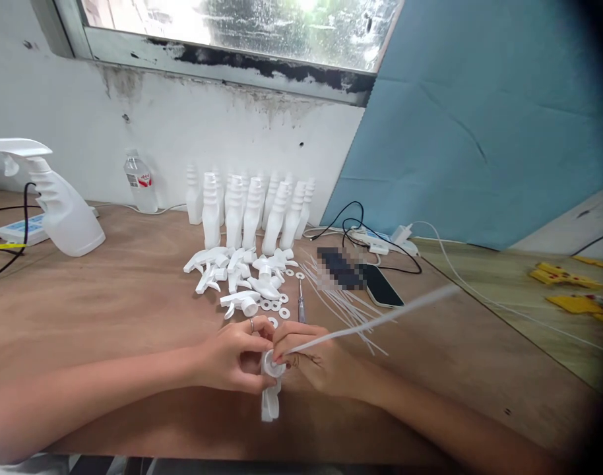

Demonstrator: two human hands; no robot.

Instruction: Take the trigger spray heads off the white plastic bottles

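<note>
Near the table's front edge my left hand (239, 353) grips a white trigger spray head (270, 399), its round collar turned up toward me. My right hand (314, 359) pinches a thin white plastic tube (371, 323) close to that collar. The tube's long free end sticks out to the right and is blurred. Whether its near end sits inside the collar I cannot tell, as fingers cover it. Just beyond my hands lie several loose spray heads (239, 300), white ring washers (284, 313) and a slim metal tool (301, 303).
Several white bottles (252, 214) stand against the wall. More thin tubes (348, 313) and a phone (383, 287) lie to the right, near cables and a power strip (385, 243). A complete spray bottle (68, 211) and a water bottle (140, 181) stand at left.
</note>
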